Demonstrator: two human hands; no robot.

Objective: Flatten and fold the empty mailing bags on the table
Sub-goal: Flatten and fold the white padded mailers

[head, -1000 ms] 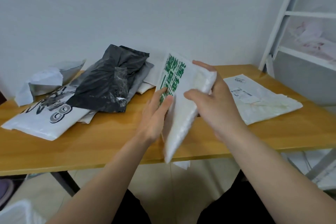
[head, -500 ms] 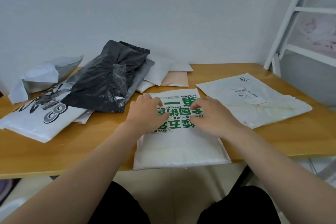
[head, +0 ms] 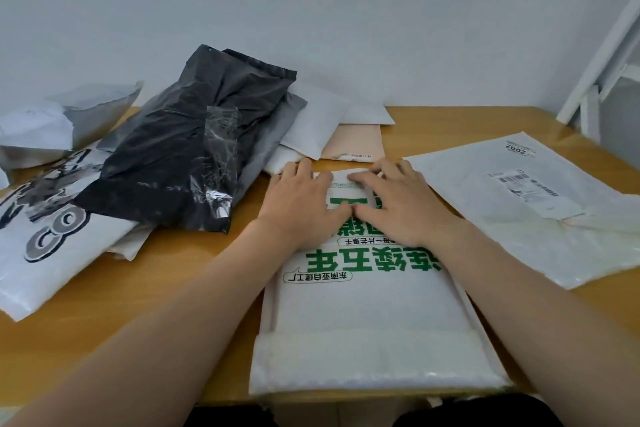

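A white padded mailing bag with green print (head: 370,319) lies flat on the wooden table (head: 194,274), its near end at the table's front edge. My left hand (head: 304,204) and my right hand (head: 401,204) rest side by side, palms down, on the bag's far end, thumbs touching. Their fingers lie spread and nearly straight, pressing the bag onto the table.
A crumpled black bag (head: 187,156) tops a pile of grey and white mailers at the left, over a large white printed bag (head: 52,246). White and tan envelopes (head: 346,142) lie behind my hands. A flattened white mailer with a label (head: 533,208) lies at the right. A white frame (head: 602,55) stands far right.
The green-printed bag, held upright in both hands a second ago, now lies flat on the table. Both hands have slid from its middle to its far end, pressing it down.
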